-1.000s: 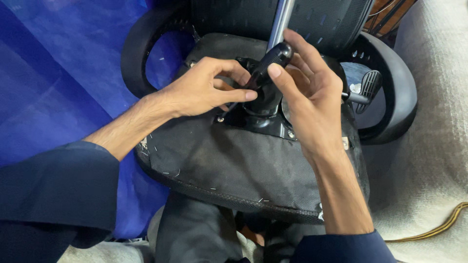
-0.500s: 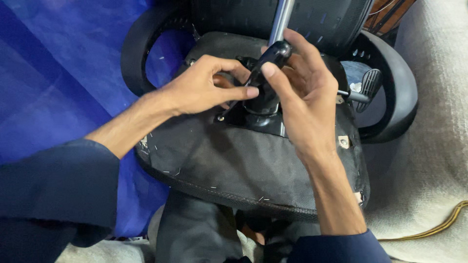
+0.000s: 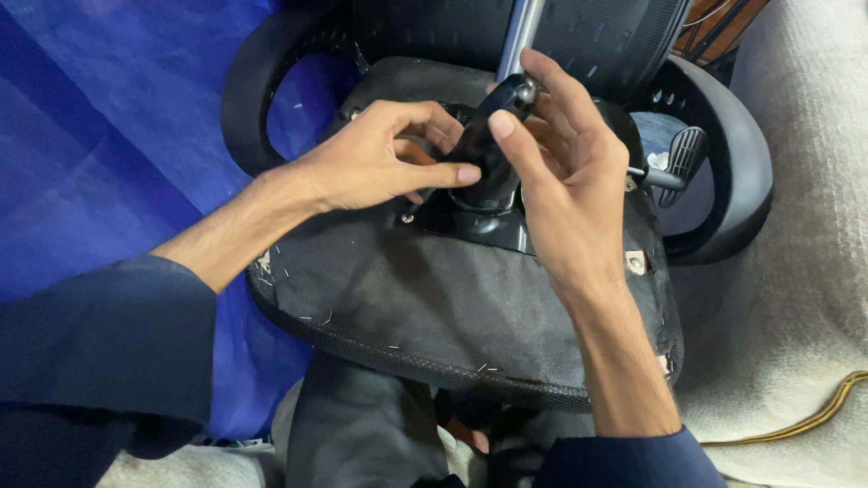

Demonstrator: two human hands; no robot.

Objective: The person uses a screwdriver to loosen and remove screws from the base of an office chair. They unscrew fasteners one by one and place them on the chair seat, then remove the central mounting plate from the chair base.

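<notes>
Gripping screwdriver handle, right hand curls fingers round its top, ready for turning. Left hand pinches shaft low, steadying tip on screw at black plate corner. Upturned seat rests across lap, underside up for access; steel column rises behind.

My right hand wraps the black screwdriver handle; my left hand pinches its shaft low, tip at a screw on the overturned chair seat mounting plate.
</notes>
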